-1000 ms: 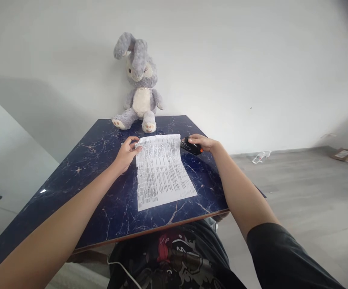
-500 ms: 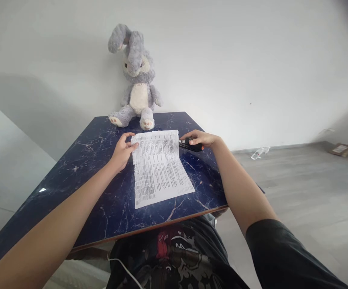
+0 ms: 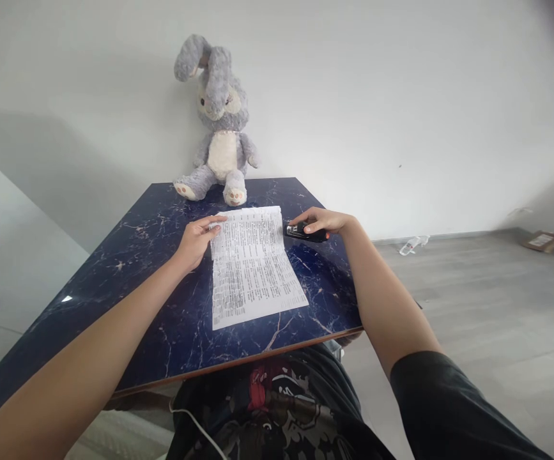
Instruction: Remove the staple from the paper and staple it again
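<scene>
Printed sheets of paper (image 3: 255, 268) lie over the table, their far part lifted a little and curved. My left hand (image 3: 197, 241) pinches their left edge near the far corner, fingers on top. A black stapler (image 3: 308, 232) with a bit of orange at its back end is in my right hand (image 3: 324, 220), which is closed over it from above. Its front end points left, close to the right edge of the paper; whether it touches the paper I cannot tell.
The dark blue marble-patterned table (image 3: 118, 268) has a brown front edge close to my body. At its far side a grey plush rabbit (image 3: 222, 153) sits against the wall. On the floor to the right lie a clear plastic item (image 3: 413, 245) and a brown cardboard piece (image 3: 544, 241).
The stapler has turned slightly and sits just off the paper's right edge, its front more exposed. My left fingers reach a little further over the sheets, which have shifted slightly left.
</scene>
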Motion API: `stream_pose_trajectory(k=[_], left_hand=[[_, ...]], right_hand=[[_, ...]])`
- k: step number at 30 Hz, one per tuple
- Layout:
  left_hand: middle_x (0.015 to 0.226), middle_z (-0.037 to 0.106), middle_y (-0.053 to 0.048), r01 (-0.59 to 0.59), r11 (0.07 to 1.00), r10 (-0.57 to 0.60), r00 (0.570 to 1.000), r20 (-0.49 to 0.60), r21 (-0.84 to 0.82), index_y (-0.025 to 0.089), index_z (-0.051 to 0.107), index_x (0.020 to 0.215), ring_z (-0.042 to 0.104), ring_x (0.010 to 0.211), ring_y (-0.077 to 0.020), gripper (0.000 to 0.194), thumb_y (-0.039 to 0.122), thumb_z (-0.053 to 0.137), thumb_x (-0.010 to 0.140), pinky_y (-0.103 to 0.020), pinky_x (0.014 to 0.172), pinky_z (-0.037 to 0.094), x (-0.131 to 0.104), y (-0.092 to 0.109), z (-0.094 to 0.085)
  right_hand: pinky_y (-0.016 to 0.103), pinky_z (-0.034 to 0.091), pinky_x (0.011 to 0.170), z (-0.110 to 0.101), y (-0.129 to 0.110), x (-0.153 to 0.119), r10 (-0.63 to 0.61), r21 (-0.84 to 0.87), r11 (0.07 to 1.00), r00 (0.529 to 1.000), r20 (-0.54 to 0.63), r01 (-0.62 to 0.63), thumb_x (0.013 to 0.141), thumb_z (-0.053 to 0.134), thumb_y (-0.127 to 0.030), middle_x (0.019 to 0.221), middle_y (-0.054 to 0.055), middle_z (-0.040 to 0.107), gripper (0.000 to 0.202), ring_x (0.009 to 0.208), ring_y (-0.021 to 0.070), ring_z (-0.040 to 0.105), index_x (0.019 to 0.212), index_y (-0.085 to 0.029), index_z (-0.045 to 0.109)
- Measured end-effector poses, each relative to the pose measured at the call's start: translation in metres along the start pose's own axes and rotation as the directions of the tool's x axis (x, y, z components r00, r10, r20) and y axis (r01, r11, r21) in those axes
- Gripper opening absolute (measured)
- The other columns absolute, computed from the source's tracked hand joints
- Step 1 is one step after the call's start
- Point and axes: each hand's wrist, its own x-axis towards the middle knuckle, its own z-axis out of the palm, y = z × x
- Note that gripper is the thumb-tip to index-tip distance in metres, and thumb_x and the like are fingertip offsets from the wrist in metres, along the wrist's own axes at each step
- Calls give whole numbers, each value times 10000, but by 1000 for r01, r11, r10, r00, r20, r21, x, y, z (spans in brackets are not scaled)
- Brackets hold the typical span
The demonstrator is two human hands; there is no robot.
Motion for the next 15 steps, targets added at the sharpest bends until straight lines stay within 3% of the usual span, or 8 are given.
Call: stream_pose_trajectory(k=[3,9,15], left_hand=[[1054,771,-83,-7,1000,7,1000,-10,4,203,825,1103,680,966,-244,351,360,829,790,-362,847,524,0,1,1],[1087,775,-92,-23,1000,23,999,-39,12,198,833,1081,677,983,-256,348,355,833,771,-383,874,527,-1,6,3],[1135,773,-102,-31,1000,31,999,-33,-5,199,835,1082,680,1015,-269,350,367,828,775,-396,885,531,0,5,4]], right_hand=[[175,486,475,1,0,1,16,-17,1000,1000,11,-16,802,885,-519,1014,117,783,684,601,117,640,1343,-122,751],[262,610,766,0,1,-2,107,-4,994,988,-112,-108,795,879,-549,1149,137,773,650,904,229,739,1277,-122,788],[259,613,766,5,0,3,89,-19,996,996,10,-89,765,911,-507,1167,133,772,669,923,229,739,1298,-126,776]])
